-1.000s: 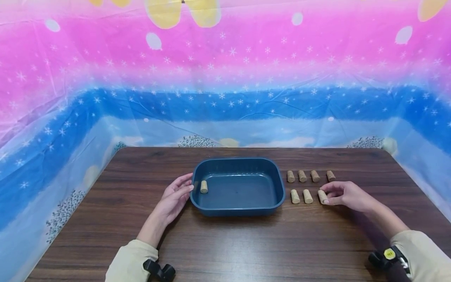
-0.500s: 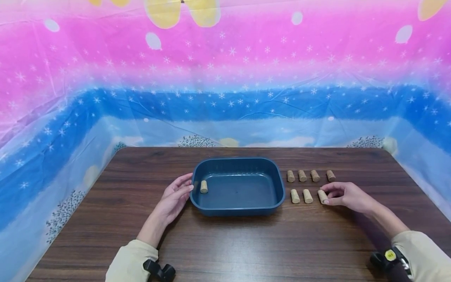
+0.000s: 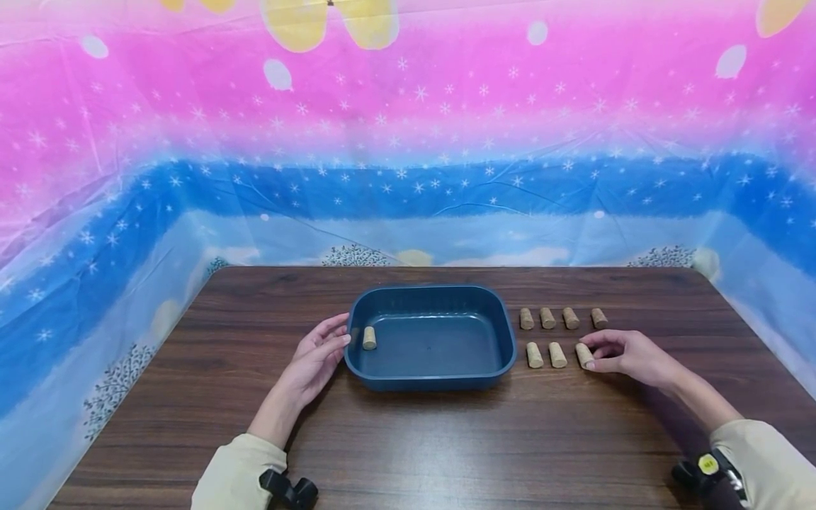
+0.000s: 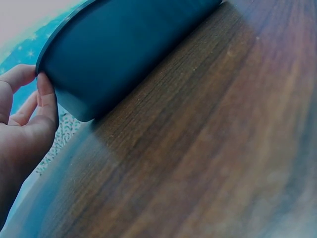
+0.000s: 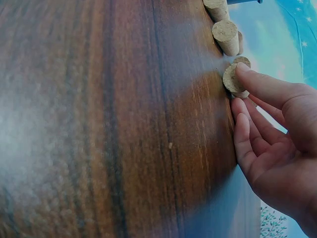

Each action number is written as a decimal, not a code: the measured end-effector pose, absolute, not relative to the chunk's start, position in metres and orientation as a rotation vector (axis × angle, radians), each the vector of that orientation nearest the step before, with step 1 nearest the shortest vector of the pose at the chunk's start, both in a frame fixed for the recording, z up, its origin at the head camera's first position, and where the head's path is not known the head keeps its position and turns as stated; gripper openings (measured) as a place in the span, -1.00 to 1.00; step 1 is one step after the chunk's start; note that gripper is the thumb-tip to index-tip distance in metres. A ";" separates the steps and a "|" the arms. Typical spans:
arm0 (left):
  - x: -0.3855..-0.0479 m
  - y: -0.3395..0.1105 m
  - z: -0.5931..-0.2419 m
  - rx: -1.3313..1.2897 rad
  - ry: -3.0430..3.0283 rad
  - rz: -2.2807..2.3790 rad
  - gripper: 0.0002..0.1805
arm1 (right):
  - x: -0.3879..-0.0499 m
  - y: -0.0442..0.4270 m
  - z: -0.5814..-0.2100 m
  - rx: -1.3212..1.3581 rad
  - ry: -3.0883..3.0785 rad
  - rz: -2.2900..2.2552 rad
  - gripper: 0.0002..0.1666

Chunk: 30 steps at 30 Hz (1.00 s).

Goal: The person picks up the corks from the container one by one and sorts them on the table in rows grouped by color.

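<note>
My left hand (image 3: 317, 360) touches the left end of a dark blue plastic basin (image 3: 428, 383), its fingers and thumb at the rim; the left wrist view shows this hand (image 4: 29, 124) against the basin wall (image 4: 109, 54). Inside the basin, near its left end, is one cork stopper (image 3: 370, 338). My right hand (image 3: 634, 358) pinches a light cork stopper (image 3: 583, 355) between thumb and fingers, at the right end of the front row. In the right wrist view the thumb lies on this stopper's (image 5: 231, 81) end. It appears to rest on the table.
Left of the pinched stopper lie two more light cork stoppers (image 3: 557, 355). Behind them is a row of several darker cork stoppers (image 3: 547, 319). Everything is on a brown wood-grain table (image 3: 408, 439). A patterned cloth (image 3: 408, 142) hangs around its back and sides.
</note>
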<state>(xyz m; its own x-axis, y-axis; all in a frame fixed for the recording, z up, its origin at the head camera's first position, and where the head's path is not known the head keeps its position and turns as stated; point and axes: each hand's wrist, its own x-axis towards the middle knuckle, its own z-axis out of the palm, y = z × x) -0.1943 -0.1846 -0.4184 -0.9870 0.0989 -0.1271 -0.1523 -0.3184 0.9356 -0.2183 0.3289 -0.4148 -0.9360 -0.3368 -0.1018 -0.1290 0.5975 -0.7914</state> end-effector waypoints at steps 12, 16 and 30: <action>-0.195 -0.185 -0.419 -0.088 1.722 2.429 -0.47 | -0.217 0.330 -0.418 -0.425 2.574 -1.281 -0.34; -0.195 -0.185 -0.419 -0.082 1.716 2.431 -0.46 | -0.215 0.330 -0.419 -0.441 2.571 -1.304 -0.33; -0.195 -0.183 -0.420 -0.033 1.680 2.503 -0.54 | -0.216 0.321 -0.409 -0.489 2.653 -1.181 -0.31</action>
<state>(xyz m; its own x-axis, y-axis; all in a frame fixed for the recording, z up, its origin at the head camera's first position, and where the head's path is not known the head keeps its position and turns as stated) -0.1954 -0.1835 -0.4200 -0.9917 0.0933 -0.0887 -0.1174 -0.3733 0.9203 -0.2161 0.3214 -0.4091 -0.9259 -0.3750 -0.0444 -0.2180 0.6267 -0.7481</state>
